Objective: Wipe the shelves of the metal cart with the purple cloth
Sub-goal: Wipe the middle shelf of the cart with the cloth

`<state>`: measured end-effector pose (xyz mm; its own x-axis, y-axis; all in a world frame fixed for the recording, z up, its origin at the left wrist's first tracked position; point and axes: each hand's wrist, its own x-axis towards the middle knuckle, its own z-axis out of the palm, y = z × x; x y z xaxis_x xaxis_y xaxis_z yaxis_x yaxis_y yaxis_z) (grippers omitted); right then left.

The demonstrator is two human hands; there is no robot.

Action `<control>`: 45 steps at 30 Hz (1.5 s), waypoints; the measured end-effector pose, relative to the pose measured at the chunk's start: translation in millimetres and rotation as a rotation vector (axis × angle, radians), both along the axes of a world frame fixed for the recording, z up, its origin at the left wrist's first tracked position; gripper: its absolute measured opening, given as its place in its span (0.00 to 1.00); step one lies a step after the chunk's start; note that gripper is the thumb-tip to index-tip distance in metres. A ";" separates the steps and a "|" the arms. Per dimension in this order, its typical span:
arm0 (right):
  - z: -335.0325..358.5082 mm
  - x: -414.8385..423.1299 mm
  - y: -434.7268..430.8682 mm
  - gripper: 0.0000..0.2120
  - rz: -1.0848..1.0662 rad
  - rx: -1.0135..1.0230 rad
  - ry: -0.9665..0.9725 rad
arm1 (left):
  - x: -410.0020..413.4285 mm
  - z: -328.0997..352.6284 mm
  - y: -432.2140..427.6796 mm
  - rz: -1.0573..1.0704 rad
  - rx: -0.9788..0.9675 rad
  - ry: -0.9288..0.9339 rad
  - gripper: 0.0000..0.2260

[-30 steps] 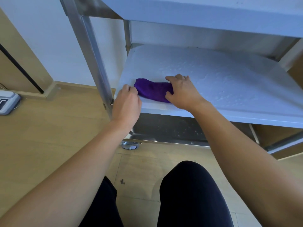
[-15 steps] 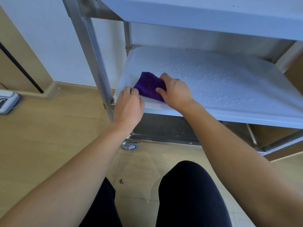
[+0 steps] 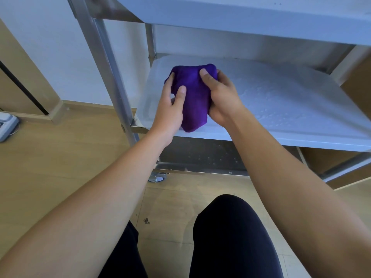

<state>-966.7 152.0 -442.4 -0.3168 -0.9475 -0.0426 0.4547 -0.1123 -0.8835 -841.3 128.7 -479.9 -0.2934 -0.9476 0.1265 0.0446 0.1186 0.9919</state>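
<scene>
The purple cloth (image 3: 193,97) is bunched up and held in the air between both hands, above the front left corner of the metal cart's middle shelf (image 3: 281,109). My left hand (image 3: 170,111) grips its left side, thumb on the front of the cloth. My right hand (image 3: 220,97) grips its right side, thumb pressed into the top. The shelf surface looks wet, with small droplets. The top shelf (image 3: 241,19) juts out above, and the bottom shelf (image 3: 200,157) shows dimly below.
The cart's front left post (image 3: 108,73) stands just left of my hands, with a caster (image 3: 157,177) on the wooden floor. A white device (image 3: 6,125) lies at the far left by the wall. My knees in dark trousers (image 3: 230,237) are below.
The right hand has lifted the cloth off the shelf. The left hand has left the shelf's front edge and taken hold of the cloth too.
</scene>
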 end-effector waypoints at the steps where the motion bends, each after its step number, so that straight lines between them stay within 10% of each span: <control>1: 0.7 -1.7 0.2 0.09 -0.010 0.002 0.007 | 0.6 3.0 -2.6 0.029 0.014 0.052 0.20; 8: -7.2 -16.8 -9.9 0.07 -0.256 0.115 0.744 | 14.4 14.9 -31.5 0.232 -0.137 -0.144 0.12; 14: -27.2 -19.5 -10.2 0.20 -0.254 0.597 1.530 | 32.5 -16.5 -31.7 0.200 -0.353 -0.806 0.21; 18: -38.3 6.0 -13.0 0.19 -0.148 0.178 1.714 | 39.9 -43.6 -23.9 0.227 -0.573 -1.011 0.16; 21: -46.0 17.1 -25.2 0.23 0.155 0.228 1.842 | 40.3 -42.4 -22.8 0.220 -0.561 -1.040 0.15; 32: -60.3 -17.5 -52.1 0.29 0.153 0.650 1.796 | 44.9 -51.7 -13.8 0.167 -0.697 -1.243 0.26; 45: -57.2 1.1 -25.3 0.26 0.278 0.540 1.820 | 39.2 -44.9 -5.9 0.158 -0.572 -1.238 0.31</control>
<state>-965.5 126.7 -499.5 -0.1764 -0.9733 -0.1468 -0.9679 0.1986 -0.1541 -802.1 122.8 -524.8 -0.3944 -0.8860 0.2438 -0.8778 0.4417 0.1854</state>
